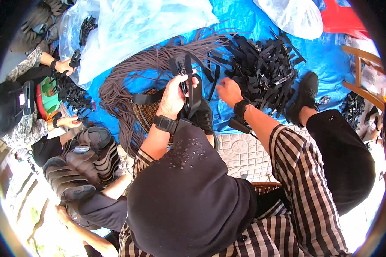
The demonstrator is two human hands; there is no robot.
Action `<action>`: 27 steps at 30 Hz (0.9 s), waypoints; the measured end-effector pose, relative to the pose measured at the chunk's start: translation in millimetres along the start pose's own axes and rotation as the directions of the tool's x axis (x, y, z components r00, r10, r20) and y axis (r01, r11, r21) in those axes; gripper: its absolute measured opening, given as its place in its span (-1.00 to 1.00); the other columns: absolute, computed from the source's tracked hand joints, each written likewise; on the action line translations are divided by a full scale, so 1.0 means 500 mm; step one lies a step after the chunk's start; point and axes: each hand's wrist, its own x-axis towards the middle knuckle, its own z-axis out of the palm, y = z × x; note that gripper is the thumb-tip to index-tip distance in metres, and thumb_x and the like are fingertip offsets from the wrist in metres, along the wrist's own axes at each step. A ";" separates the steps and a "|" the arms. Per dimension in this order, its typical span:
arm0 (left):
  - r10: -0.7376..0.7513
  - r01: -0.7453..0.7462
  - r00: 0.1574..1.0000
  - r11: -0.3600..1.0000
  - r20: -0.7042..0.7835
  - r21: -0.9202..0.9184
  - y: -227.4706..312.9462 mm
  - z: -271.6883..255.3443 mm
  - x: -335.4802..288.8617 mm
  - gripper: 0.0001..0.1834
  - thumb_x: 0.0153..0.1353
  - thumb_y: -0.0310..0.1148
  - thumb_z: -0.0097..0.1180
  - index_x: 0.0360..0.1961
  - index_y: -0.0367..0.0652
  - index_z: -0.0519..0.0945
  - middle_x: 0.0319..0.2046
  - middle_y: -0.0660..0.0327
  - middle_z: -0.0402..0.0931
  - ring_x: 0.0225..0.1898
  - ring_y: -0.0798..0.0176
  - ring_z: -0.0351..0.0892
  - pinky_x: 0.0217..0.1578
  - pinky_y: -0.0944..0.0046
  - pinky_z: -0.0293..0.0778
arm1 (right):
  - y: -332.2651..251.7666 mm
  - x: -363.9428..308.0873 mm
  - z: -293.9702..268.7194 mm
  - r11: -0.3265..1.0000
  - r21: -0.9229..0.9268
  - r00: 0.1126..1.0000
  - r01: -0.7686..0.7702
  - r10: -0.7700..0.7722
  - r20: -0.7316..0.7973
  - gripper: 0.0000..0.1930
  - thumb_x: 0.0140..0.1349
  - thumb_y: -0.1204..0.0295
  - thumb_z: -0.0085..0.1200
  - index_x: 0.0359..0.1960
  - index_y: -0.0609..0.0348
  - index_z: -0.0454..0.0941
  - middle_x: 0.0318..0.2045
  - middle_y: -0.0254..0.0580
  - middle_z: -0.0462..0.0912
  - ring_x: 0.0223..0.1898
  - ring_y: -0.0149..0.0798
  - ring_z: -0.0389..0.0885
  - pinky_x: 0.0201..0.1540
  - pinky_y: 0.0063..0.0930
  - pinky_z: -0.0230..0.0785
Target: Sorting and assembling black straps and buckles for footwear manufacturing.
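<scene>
My left hand (172, 99) is closed around a small bundle of black straps (185, 68) with shiny metal pieces on them, held upright above my knee. One strap end hangs below the fingers. To its right, my right hand (230, 92) hovers over the blue sheet beside a heap of black straps with metal clips (261, 70). Its fingers are loosely bent and apart, and I see nothing in them. Below my left hand, partly hidden by it, lies a brown patterned bag (144, 112).
Long brown cords (120, 92) lie in a bundle on the blue tarp (227, 118). Clear plastic bags (137, 25), a red plastic stool (343, 19) and a wooden frame (359, 73) stand around it. At left, a person handles black straps (73, 92) beside stacked dark padded pieces (90, 150).
</scene>
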 end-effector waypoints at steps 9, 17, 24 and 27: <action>0.016 0.002 0.994 0.985 0.104 -0.173 0.023 -0.003 -0.015 -0.47 0.08 -0.32 -0.08 0.08 -0.35 0.30 -0.25 0.15 0.49 -0.26 0.30 0.43 -0.33 0.40 0.32 | -0.073 0.017 0.010 0.874 -0.467 0.990 -0.134 0.094 -0.108 -0.67 0.02 0.28 0.02 -0.33 0.35 0.40 -0.37 0.16 0.57 -0.26 0.08 0.57 -0.21 -0.16 0.42; 0.063 -0.052 0.997 0.972 0.037 -0.230 0.014 0.016 -0.014 -0.81 0.08 -0.57 -0.07 -0.25 -0.32 0.48 -0.37 0.17 0.49 -0.24 0.25 0.48 -0.22 0.29 0.43 | -0.039 0.011 0.000 0.937 -0.335 0.985 -0.102 0.049 -0.163 -0.78 -0.04 0.35 -0.06 -0.35 0.17 0.45 -0.44 0.12 0.57 -0.34 0.16 0.54 -0.28 -0.04 0.37; 0.101 -0.090 0.994 0.973 0.045 -0.211 0.006 0.015 -0.026 -0.80 0.07 -0.57 -0.04 -0.24 -0.37 0.47 -0.36 0.05 0.51 -0.32 0.12 0.56 -0.22 0.20 0.51 | -0.143 -0.049 -0.049 0.701 0.703 0.992 -0.122 0.056 0.117 -0.91 0.04 0.41 0.05 -0.45 0.12 0.43 -0.60 -0.42 0.51 -0.58 -0.54 0.41 -0.54 -0.59 0.27; 0.083 -0.076 0.995 0.992 0.062 -0.104 0.002 0.043 -0.025 -0.79 0.08 -0.55 -0.04 -0.23 -0.39 0.46 -0.31 -0.04 0.52 -0.31 0.08 0.58 -0.28 0.21 0.52 | -0.161 -0.041 -0.077 0.529 0.843 0.985 -0.096 -0.071 0.157 -0.94 0.13 0.40 0.03 -0.38 0.05 0.46 -0.56 -0.44 0.52 -0.53 -0.52 0.46 -0.56 -0.68 0.25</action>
